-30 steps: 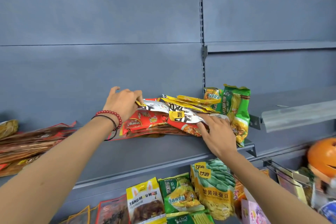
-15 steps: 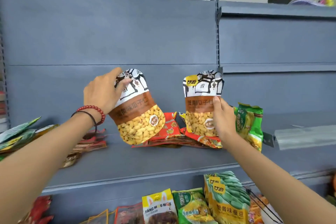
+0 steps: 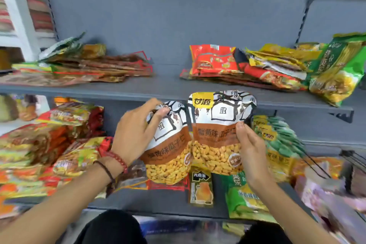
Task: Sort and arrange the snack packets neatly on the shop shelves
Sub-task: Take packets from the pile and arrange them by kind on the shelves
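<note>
Two seed packets [image 3: 215, 156] being held edge to edge just below the upper shelf [image 3: 118, 90]; sorting judged far from done.
Left seed packet [image 3: 168, 156] is being gripped at its top by the left hand [image 3: 134, 134], right seed packet [image 3: 217, 125] pinched at its side by the right hand [image 3: 249, 150]. Loose heaps [image 3: 95, 67] on that shelf are not yet being squared up; space below it is being crowded by mixed packets [image 3: 75, 156].

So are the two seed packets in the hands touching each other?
Touching. The head view shows the right-hand packet overlapping the left-hand packet along their inner edges, with no gap.
</note>
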